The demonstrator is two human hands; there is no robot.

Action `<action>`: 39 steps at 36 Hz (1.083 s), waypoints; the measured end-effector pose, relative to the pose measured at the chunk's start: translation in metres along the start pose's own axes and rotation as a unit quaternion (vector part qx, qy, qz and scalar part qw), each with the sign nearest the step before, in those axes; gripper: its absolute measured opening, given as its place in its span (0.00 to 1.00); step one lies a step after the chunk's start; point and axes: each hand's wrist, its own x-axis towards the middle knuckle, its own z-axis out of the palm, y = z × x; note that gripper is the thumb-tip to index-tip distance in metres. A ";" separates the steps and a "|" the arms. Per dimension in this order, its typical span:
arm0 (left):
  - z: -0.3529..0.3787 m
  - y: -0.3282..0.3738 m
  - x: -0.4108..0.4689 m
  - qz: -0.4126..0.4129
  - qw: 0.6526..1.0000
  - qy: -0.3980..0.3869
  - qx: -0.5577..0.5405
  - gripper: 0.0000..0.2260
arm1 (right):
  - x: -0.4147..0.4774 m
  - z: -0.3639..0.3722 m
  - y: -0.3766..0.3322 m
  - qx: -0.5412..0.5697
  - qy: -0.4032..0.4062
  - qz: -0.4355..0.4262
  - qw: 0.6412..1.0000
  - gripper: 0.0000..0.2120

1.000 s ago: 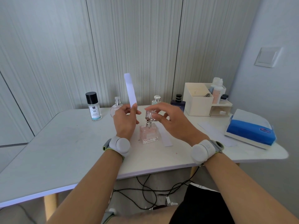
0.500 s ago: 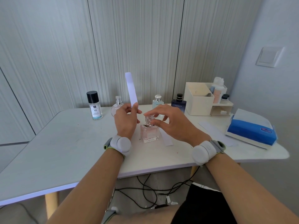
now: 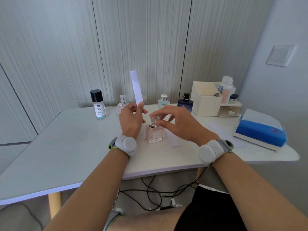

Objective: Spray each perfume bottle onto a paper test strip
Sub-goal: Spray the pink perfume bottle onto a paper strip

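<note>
A square pink perfume bottle [image 3: 155,135] stands on the white table [image 3: 66,147] in front of me. My right hand [image 3: 180,124] pinches its clear cap [image 3: 154,120], which sits on the bottle's neck. My left hand [image 3: 131,120] holds a white paper test strip [image 3: 137,89] upright, just left of the bottle. Along the back stand a black-capped bottle [image 3: 98,104], a round clear bottle [image 3: 122,105], a pale blue bottle [image 3: 164,101] and a dark blue bottle [image 3: 185,102].
More paper strips [image 3: 174,140] lie on the table by the pink bottle and to the right. A cream organizer [image 3: 206,100] with toiletries stands at the back right. A blue tissue pack [image 3: 260,130] lies at the right edge. Cables hang under the table.
My right hand has lowered the clear cap from above the pink bottle onto its neck. The left hand keeps the strip upright, nearly still.
</note>
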 end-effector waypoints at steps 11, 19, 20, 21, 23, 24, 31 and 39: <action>-0.003 0.000 -0.003 0.002 1.000 -0.002 0.007 0.15 | 0.000 0.002 -0.003 0.058 -0.010 0.038 0.998 0.14; -0.002 0.000 -0.001 0.000 1.000 0.004 0.006 0.14 | -0.015 0.018 -0.010 0.053 -0.060 0.034 0.996 0.30; -0.001 0.000 -0.002 0.001 1.000 0.004 0.004 0.14 | -0.015 0.019 -0.009 0.052 -0.067 0.038 0.996 0.32; -0.001 0.000 -0.002 0.001 1.000 0.005 0.002 0.13 | -0.015 0.020 -0.008 0.052 -0.073 0.045 0.995 0.33; 0.000 0.001 -0.002 0.006 1.000 0.003 0.005 0.14 | -0.013 0.019 -0.004 0.053 -0.076 0.062 0.994 0.34; -0.001 0.001 -0.002 0.006 1.000 0.003 0.005 0.14 | -0.012 0.020 -0.003 0.055 -0.076 0.071 0.993 0.34; 0.000 0.001 -0.001 0.013 1.000 0.014 0.005 0.11 | -0.002 0.018 -0.001 0.040 -0.058 0.101 0.992 0.31; 0.000 0.004 -0.001 0.047 0.997 0.064 0.024 0.15 | 0.030 0.029 0.012 0.019 0.025 0.121 0.992 0.25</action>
